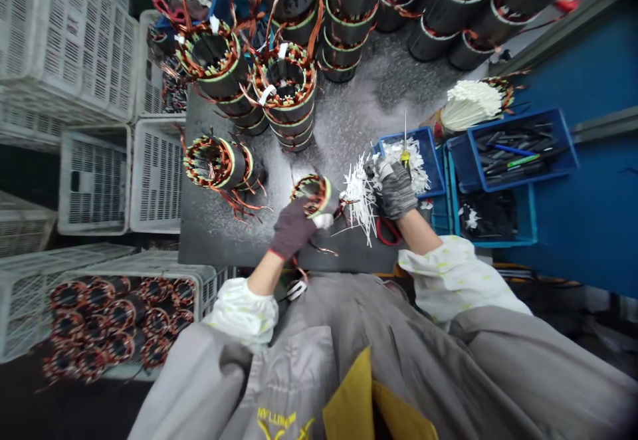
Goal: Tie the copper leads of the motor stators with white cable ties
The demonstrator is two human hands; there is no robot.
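Observation:
My left hand (293,227), in a dark glove, is closed around a small motor stator (315,192) with copper windings, lying on its side on the grey worktable (343,127). My right hand (395,187), in a grey glove, rests with curled fingers on a heap of thin white strips (359,197) just right of that stator. What its fingers pinch is hidden. A yellow-handled tool (405,155) stands up beside this hand, at the edge of a blue bin (432,161) of white strips.
Another stator (216,163) lies at the table's left. Stacks of wound stators (286,91) fill the far side. A bundle of white strips (471,104) and blue tool bins (513,151) sit right. White crates (94,181) stand left, one holding stators (117,324).

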